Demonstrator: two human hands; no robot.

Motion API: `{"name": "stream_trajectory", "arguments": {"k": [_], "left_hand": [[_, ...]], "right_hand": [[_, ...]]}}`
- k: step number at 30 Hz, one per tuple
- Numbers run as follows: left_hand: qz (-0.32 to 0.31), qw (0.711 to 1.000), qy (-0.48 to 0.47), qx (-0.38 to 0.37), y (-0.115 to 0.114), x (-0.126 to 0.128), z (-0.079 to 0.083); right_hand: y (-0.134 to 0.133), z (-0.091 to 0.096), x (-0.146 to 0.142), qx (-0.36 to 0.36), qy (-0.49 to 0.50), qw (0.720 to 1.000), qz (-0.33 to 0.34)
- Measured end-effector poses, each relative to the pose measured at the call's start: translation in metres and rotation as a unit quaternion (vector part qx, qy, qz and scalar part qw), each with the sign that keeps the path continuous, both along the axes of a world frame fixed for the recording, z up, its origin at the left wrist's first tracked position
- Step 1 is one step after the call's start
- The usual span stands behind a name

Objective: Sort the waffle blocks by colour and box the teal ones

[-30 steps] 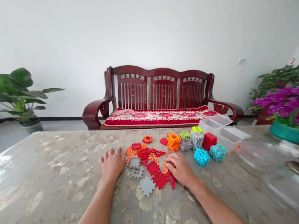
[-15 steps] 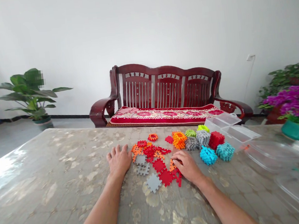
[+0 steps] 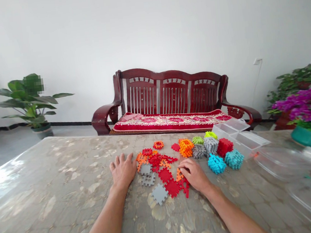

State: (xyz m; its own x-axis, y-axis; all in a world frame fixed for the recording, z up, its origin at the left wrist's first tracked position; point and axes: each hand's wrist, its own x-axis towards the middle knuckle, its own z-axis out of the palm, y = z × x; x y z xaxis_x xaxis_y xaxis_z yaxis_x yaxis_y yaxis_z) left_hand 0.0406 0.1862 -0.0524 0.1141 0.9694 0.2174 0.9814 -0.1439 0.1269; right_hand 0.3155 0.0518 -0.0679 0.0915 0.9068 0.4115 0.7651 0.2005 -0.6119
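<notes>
Flat interlocking plastic tiles in red (image 3: 168,174), orange (image 3: 142,157) and grey (image 3: 160,193) lie scattered on the patterned table (image 3: 55,193). My left hand (image 3: 122,170) rests flat on the table just left of the tiles, fingers stretched out. My right hand (image 3: 194,173) lies at the right side of the pile, fingers curled over an orange tile (image 3: 179,174). Behind it stand several assembled cubes: orange (image 3: 186,147), grey (image 3: 210,144), red (image 3: 224,146), two turquoise ones (image 3: 216,163) and lime green (image 3: 210,134).
A clear compartment box (image 3: 241,137) sits open at the right, with clear lids (image 3: 285,162) nearer me. A teal pot of purple flowers (image 3: 309,115) stands at the far right edge. Beyond the table are a dark wooden bench (image 3: 170,100) and a leafy plant (image 3: 29,104).
Both hands stay where they were on the table. Only the camera has shifted a little, so the whole scene has slid slightly in the picture.
</notes>
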Motion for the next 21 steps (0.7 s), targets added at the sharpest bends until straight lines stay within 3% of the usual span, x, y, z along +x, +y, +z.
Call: {"name": "stream_trajectory", "arguments": {"k": [21], "left_hand": [[-0.001, 1.000, 0.003, -0.003, 0.0002, -0.0011, -0.0021]], "right_hand": [[-0.0060, -0.0008, -0.0004, -0.008, -0.021, 1.000, -0.001]]}}
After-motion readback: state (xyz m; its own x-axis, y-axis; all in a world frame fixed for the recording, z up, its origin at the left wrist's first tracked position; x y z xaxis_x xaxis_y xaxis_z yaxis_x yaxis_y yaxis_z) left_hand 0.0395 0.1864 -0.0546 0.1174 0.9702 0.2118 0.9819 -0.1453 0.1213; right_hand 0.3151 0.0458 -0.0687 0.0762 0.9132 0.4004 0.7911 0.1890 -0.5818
